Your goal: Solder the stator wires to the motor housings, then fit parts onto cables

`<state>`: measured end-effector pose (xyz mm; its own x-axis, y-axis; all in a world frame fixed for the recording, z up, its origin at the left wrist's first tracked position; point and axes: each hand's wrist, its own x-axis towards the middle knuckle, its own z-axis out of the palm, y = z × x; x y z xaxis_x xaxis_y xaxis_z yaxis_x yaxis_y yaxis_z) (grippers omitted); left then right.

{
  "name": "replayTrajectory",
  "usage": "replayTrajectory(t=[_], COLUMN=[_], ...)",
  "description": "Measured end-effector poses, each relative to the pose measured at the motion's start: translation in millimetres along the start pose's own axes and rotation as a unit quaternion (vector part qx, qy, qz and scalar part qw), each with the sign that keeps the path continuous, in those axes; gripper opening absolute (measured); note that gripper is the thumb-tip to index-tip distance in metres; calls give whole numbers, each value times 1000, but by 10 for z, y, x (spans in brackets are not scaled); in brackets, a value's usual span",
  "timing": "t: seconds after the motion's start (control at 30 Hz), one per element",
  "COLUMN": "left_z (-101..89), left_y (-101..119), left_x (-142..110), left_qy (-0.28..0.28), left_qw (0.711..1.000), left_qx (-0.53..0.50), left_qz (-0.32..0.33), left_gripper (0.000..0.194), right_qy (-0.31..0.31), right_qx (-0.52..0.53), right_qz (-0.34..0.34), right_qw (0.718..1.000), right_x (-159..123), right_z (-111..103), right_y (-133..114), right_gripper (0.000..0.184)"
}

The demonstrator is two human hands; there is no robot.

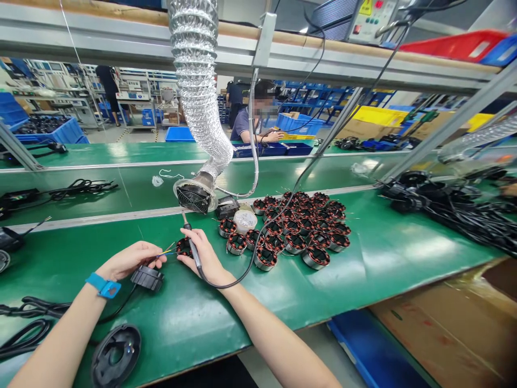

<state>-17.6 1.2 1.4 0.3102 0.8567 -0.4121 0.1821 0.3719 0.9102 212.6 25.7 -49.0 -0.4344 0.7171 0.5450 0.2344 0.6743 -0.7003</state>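
My left hand (139, 258), wearing a blue wrist strap (104, 285), pinches thin coloured wires (167, 251) between its fingertips. Just below those fingers is a black ribbed round housing (147, 277) with a cable. In my right hand (205, 258) lies a soldering iron (194, 250), its tip pointing up and away and its cord running off to the right. The same hand's fingers are around a motor stator (184, 247) with copper windings, partly hidden by the hand. The wires reach toward this stator; whether they touch it I cannot tell.
Several stators (294, 242) crowd the green bench (226, 312) to the right. A fume duct with fan (194, 196) hangs ahead, near a small white tub (245, 220). A black round cover (116, 355) lies at the front left. Black cables (456, 215) pile up at right. A co-worker (254, 118) sits opposite.
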Motion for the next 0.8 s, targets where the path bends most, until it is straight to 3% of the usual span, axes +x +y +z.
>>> replayTrajectory(t=[0.1,0.3,0.6,0.7,0.8], left_z=[-25,-11,77,67,11], left_y=[-23,-54,-43,-25,-3], left_x=[6,71,79,52,5], left_qy=[-18,47,108,105,53], left_qw=[1000,997,993,993,998], left_qx=[-22,-54,34,43,39], left_qz=[-12,-21,26,27,4], left_gripper=[37,38,43,45,45], right_qy=[-1,-12,-31,-32,-32], right_qx=[3,14,20,17,16], right_qz=[-1,-8,-20,-10,-6], right_qw=[1000,1000,999,999,999], right_x=[7,11,7,8,9], right_z=[-13,-23,-49,-46,-40], right_y=[1,-1,-39,-37,-25], right_gripper=[75,75,74,73,73])
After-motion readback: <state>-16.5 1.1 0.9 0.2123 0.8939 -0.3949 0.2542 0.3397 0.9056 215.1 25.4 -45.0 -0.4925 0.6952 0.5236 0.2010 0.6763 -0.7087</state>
